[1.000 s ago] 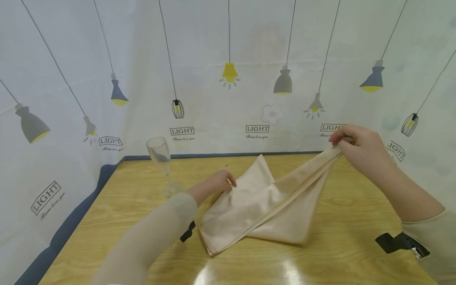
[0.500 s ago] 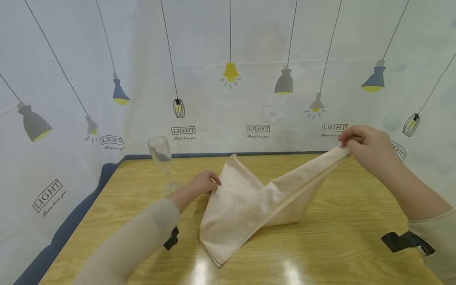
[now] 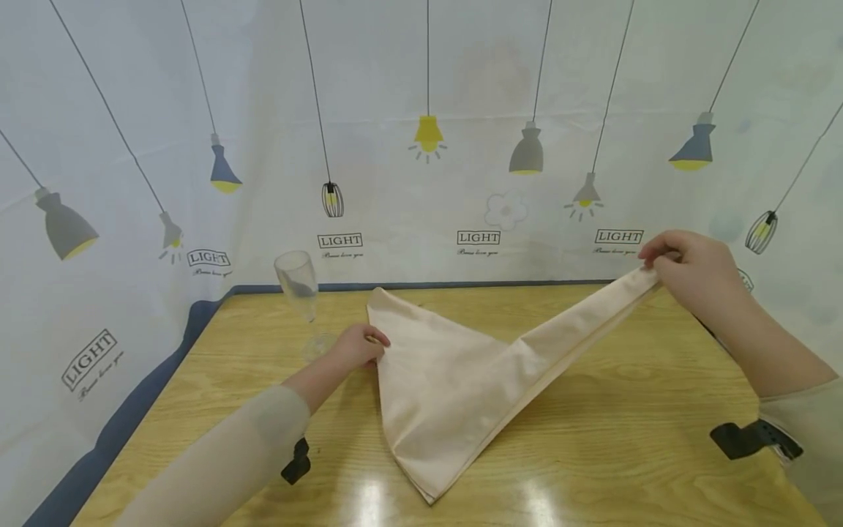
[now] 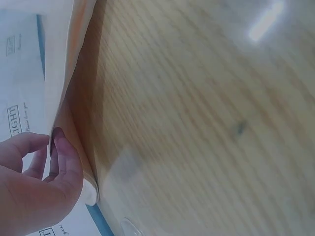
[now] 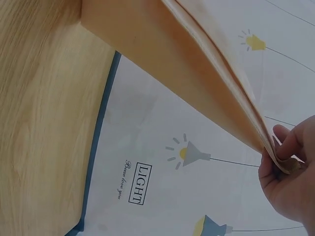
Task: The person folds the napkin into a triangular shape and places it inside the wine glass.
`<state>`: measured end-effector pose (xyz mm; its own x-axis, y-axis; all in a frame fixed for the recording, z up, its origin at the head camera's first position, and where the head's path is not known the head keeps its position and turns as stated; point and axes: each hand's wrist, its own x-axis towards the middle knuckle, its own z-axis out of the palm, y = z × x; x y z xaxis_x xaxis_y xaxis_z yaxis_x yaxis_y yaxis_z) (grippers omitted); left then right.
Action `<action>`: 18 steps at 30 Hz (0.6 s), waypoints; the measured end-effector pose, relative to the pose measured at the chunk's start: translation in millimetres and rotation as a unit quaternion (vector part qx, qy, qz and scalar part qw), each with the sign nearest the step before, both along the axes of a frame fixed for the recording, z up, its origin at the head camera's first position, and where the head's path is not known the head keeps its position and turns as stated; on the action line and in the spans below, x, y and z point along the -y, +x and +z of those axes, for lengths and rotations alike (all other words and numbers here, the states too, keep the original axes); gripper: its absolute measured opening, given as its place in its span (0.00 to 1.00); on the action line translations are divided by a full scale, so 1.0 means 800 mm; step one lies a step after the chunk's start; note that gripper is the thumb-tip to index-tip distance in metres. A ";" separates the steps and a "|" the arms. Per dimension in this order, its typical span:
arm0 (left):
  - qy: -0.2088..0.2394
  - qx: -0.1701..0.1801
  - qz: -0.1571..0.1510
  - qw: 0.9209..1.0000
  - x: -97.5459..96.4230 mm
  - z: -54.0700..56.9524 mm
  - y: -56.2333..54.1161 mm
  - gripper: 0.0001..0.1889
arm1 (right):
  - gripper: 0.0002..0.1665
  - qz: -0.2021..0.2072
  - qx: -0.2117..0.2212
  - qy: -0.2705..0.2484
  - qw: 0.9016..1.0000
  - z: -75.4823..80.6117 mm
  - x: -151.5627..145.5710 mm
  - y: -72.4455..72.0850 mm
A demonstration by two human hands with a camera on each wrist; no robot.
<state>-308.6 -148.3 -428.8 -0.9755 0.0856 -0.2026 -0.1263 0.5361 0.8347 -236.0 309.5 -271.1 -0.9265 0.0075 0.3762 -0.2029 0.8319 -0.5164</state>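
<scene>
A pale peach cloth napkin (image 3: pixel 454 366), folded in layers, spans the space between both hands. In the head view my left hand (image 3: pixel 356 348) pinches its left edge between thumb and fingers; the left wrist view shows the left hand (image 4: pixel 44 172) gripping that edge just off the wood. Higher up at the right, my right hand (image 3: pixel 694 271) pinches a gathered corner, raised above the table. Several cloth layers meet in the right hand (image 5: pixel 288 169) in the right wrist view. One point of the napkin hangs toward the near side, and another stands up at the far left.
A clear stemmed glass (image 3: pixel 299 285) stands on the wooden table (image 3: pixel 626 439), just beyond the left hand. Behind the table's far edge hangs a white backdrop (image 3: pixel 395 88) printed with lamps. A black strap (image 3: pixel 751 439) sits at the right sleeve.
My left hand has moved left toward the glass, drawing the napkin's edge with it and spreading the cloth wider. My right hand has shifted slightly right, still pinching its corner.
</scene>
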 end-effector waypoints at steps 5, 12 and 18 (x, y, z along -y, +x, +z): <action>0.023 -0.010 0.017 1.000 0.010 -0.002 0.007 0.09 | 0.15 -0.007 0.017 -0.012 1.000 -0.012 -0.010 -0.010; 0.059 -0.013 0.026 0.998 0.022 -0.004 0.019 0.06 | 0.18 -0.016 0.052 -0.022 0.998 -0.029 -0.026 -0.025; 0.069 -0.004 0.039 0.997 0.029 -0.005 0.025 0.07 | 0.17 -0.030 0.070 -0.024 0.997 -0.046 -0.040 -0.042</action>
